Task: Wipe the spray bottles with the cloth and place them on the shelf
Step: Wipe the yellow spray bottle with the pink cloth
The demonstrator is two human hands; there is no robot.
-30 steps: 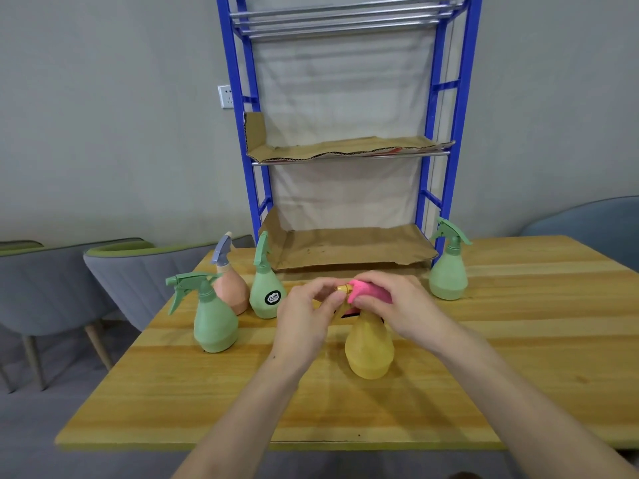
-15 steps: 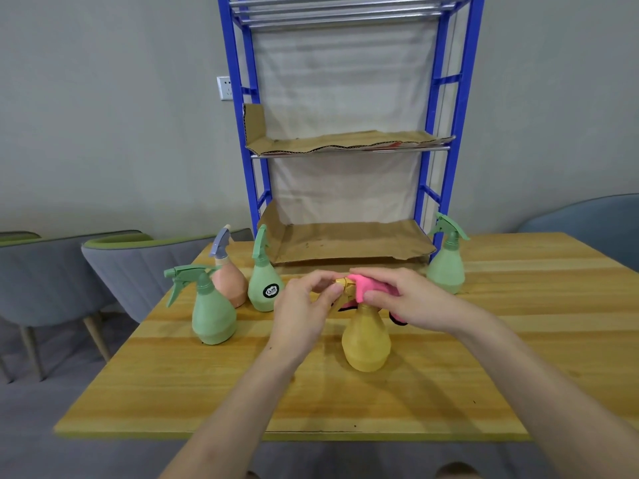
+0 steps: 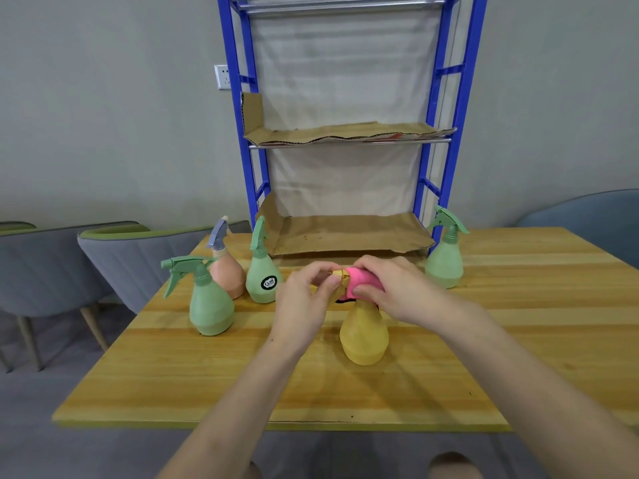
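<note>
**A:** What is the bottle made of?

**B:** The yellow spray bottle (image 3: pixel 363 337) is matt plastic and pear-shaped, broad at the base and narrowing to a slim neck. It stands upright on the table (image 3: pixel 242 392), a board of pale, glossy wood with long grain stripes. A pink cloth (image 3: pixel 363 283), soft and fuzzy-looking, is wrapped over its spray head. Only the golden nozzle tip pokes out on the left.

**A:** And the hands?

**B:** The right hand (image 3: pixel 404 292) has its fingers and thumb curled round the cloth, clamping it on the spray head. The left hand (image 3: pixel 304 299) pinches the nozzle tip between thumb and fingertips, with the other fingers bent close.

**A:** What stands around it?

**B:** Take the yellow bottle as the centre of the dial.
- At 9 o'clock is a matt green bottle (image 3: pixel 211 309) with its trigger pointing left.
- At 10 o'clock is a peach bottle (image 3: pixel 226 274) with a grey-blue trigger. Just beside it is a labelled green bottle (image 3: pixel 262 278) bearing a round black sticker.
- At 2 o'clock is a third green bottle (image 3: pixel 444 261), near the rack's right leg.

All four have the same pear shape and stand on the table.

**A:** The shelf?

**B:** The shelf (image 3: pixel 449 133) is at 12 o'clock, with blue metal uprights and silver rails. Its two lower levels are lined with creased brown cardboard (image 3: pixel 345 233). Grey upholstered chairs (image 3: pixel 138 250) sit past the table's edge at 9 o'clock.
</note>
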